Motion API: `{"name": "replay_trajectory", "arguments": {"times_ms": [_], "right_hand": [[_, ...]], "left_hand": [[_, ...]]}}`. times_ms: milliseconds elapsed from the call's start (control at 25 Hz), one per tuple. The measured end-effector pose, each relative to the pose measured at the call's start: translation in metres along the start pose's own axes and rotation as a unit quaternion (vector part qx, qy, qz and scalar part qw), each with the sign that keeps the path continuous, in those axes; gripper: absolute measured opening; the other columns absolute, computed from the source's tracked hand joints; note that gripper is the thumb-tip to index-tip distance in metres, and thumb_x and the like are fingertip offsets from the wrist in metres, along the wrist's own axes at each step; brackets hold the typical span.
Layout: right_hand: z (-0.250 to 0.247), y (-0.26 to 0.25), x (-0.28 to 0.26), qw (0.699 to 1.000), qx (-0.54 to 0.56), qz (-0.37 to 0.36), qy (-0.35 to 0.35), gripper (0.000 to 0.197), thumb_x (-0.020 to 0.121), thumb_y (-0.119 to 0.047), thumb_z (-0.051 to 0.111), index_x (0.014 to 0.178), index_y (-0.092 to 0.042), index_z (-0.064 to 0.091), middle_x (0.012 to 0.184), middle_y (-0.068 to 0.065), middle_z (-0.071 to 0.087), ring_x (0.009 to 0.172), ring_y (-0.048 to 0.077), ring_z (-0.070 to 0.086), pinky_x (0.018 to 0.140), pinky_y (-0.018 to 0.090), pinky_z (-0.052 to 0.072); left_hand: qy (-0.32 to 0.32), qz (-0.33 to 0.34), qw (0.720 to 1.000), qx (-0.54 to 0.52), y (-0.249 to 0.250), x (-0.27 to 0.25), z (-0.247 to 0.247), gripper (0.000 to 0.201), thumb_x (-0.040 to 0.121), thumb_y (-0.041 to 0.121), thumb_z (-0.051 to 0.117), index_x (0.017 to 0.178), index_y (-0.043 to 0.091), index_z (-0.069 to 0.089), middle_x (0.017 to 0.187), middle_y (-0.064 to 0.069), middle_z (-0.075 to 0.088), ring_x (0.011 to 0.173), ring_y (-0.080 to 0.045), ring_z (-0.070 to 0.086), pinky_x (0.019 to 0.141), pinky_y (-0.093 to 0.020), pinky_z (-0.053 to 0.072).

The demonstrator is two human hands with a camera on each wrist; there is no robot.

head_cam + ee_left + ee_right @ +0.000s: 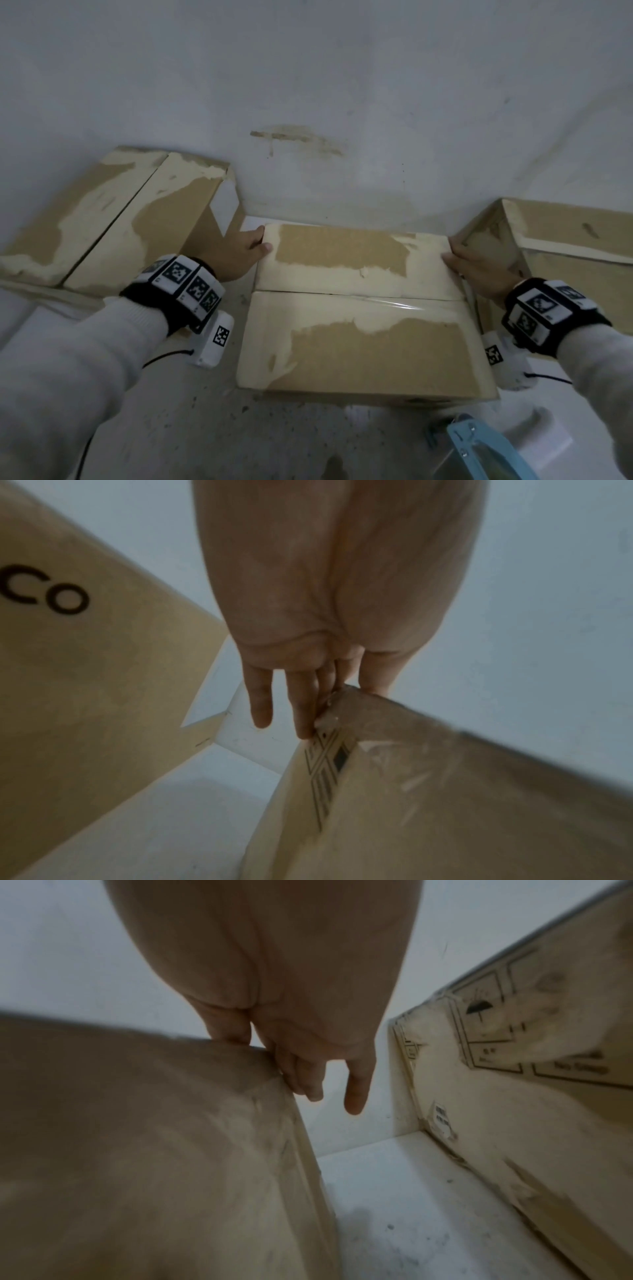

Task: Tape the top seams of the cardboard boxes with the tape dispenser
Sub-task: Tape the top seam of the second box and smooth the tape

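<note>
The middle cardboard box [359, 346] stands on the floor against the wall, flaps closed. A strip of clear tape [404, 303] glints along the right part of its top seam [325, 293]. My left hand [239, 255] is at the box's far left corner, thumb on the top edge and fingers [301, 704] straight down the side of the box [445, 804]. My right hand [476, 263] mirrors it at the far right corner, fingers [308, 1080] straight against the side wall [137, 1150]. The light-blue tape dispenser [479, 448] lies on the floor in front of the box, untouched.
A larger box [120, 222] with an untaped seam stands at the left, close to my left hand, its printed side [85, 669] facing the gap. Another box [565, 260] stands at the right, its labelled side [514, 1096] near my right hand. The gaps are narrow.
</note>
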State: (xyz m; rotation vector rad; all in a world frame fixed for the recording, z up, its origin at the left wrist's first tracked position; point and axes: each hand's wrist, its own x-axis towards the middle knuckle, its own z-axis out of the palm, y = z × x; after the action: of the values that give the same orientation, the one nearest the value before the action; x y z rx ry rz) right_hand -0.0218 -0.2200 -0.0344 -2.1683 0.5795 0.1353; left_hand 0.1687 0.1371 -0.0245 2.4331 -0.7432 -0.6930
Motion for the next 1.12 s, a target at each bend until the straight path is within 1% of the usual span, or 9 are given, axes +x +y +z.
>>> {"name": "replay_trajectory", "arguments": {"times_ms": [160, 360, 480, 600, 680, 760, 840, 920, 1120], "right_hand": [[0.005, -0.013, -0.005, 0.999, -0.036, -0.008, 0.029, 0.037, 0.1, -0.019, 0.035, 0.133, -0.008, 0.046, 0.132, 0.016, 0.053, 0.122, 0.03, 0.048, 0.1, 0.031, 0.033], [0.011, -0.023, -0.02, 0.993, -0.096, 0.003, 0.071, 0.038, 0.101, -0.023, 0.033, 0.13, -0.006, 0.049, 0.13, 0.018, 0.055, 0.119, 0.032, 0.05, 0.088, 0.025, 0.029], [0.014, -0.024, -0.041, 0.995, -0.076, 0.007, 0.056, 0.041, 0.1, -0.029, 0.033, 0.137, -0.013, 0.043, 0.135, 0.011, 0.051, 0.126, 0.029, 0.046, 0.091, 0.024, 0.026], [0.023, -0.015, -0.071, 0.998, -0.011, 0.015, 0.061, 0.038, 0.098, -0.031, 0.038, 0.133, -0.018, 0.047, 0.124, 0.005, 0.056, 0.119, 0.028, 0.051, 0.091, 0.027, 0.032], [0.031, -0.007, -0.092, 0.998, 0.034, 0.012, 0.056, 0.037, 0.098, -0.034, 0.039, 0.133, -0.025, 0.045, 0.124, 0.0, 0.055, 0.117, 0.024, 0.051, 0.092, 0.031, 0.037], [0.042, -0.006, -0.115, 0.995, 0.086, 0.012, 0.049, 0.041, 0.095, -0.043, 0.042, 0.134, -0.03, 0.04, 0.122, -0.006, 0.053, 0.114, 0.018, 0.051, 0.087, 0.029, 0.039], [0.055, -0.009, -0.129, 0.985, 0.159, 0.017, 0.06, 0.041, 0.092, -0.044, 0.045, 0.131, -0.034, 0.038, 0.116, -0.014, 0.051, 0.105, 0.004, 0.051, 0.077, 0.021, 0.039], [0.066, -0.008, -0.13, 0.97, 0.226, 0.024, 0.081, 0.032, 0.096, -0.037, 0.044, 0.127, -0.037, 0.037, 0.113, -0.02, 0.05, 0.101, -0.005, 0.047, 0.076, 0.018, 0.039], [0.066, -0.005, -0.105, 0.949, 0.293, 0.032, 0.109, 0.04, 0.096, -0.037, 0.043, 0.135, -0.031, 0.04, 0.131, -0.007, 0.051, 0.12, 0.014, 0.049, 0.105, 0.035, 0.037]], "left_hand": [[0.025, -0.008, 0.999, 0.048, 0.001, 0.001, 0.001, 0.047, 0.099, 0.035, 0.033, 0.135, 0.006, 0.044, 0.118, -0.02, 0.06, 0.107, -0.031, 0.055, 0.094, -0.04, 0.042], [-0.021, -0.023, 0.999, 0.038, 0.004, -0.008, 0.005, 0.067, 0.097, 0.047, 0.022, 0.151, 0.01, 0.011, 0.144, -0.02, 0.041, 0.131, -0.031, 0.042, 0.107, -0.038, 0.034], [-0.055, -0.022, 0.998, -0.002, 0.003, -0.021, 0.009, 0.08, 0.092, 0.057, 0.026, 0.151, 0.012, -0.003, 0.158, -0.006, 0.013, 0.144, -0.022, 0.021, 0.118, -0.036, 0.019], [-0.05, 0.012, 0.995, -0.085, -0.004, -0.043, 0.023, 0.093, 0.083, 0.072, 0.039, 0.151, 0.021, 0.001, 0.157, 0.009, 0.01, 0.143, -0.011, 0.022, 0.118, -0.034, 0.019], [-0.044, 0.015, 0.989, -0.138, 0.0, -0.066, 0.036, 0.082, 0.088, 0.06, 0.043, 0.15, 0.026, 0.001, 0.147, 0.021, 0.005, 0.138, -0.003, 0.02, 0.115, -0.026, 0.016], [-0.03, -0.001, 0.978, -0.206, 0.001, -0.081, 0.051, 0.085, 0.089, 0.052, 0.048, 0.15, 0.025, -0.005, 0.145, 0.022, 0.01, 0.137, -0.003, 0.018, 0.115, -0.027, 0.017], [0.006, -0.004, 0.966, -0.258, 0.003, -0.088, 0.066, 0.11, 0.069, 0.072, 0.057, 0.15, 0.029, -0.003, 0.153, 0.017, 0.014, 0.141, -0.01, 0.021, 0.118, -0.039, 0.021], [0.067, 0.013, 0.95, -0.305, 0.004, -0.084, 0.075, 0.105, 0.069, 0.066, 0.064, 0.15, 0.029, 0.008, 0.152, 0.009, 0.029, 0.138, -0.015, 0.032, 0.115, -0.043, 0.028], [0.097, 0.028, 0.92, -0.378, 0.006, -0.056, 0.072, 0.085, 0.068, 0.05, 0.068, 0.143, 0.032, 0.03, 0.138, 0.006, 0.049, 0.124, -0.018, 0.05, 0.107, -0.047, 0.039]]}}
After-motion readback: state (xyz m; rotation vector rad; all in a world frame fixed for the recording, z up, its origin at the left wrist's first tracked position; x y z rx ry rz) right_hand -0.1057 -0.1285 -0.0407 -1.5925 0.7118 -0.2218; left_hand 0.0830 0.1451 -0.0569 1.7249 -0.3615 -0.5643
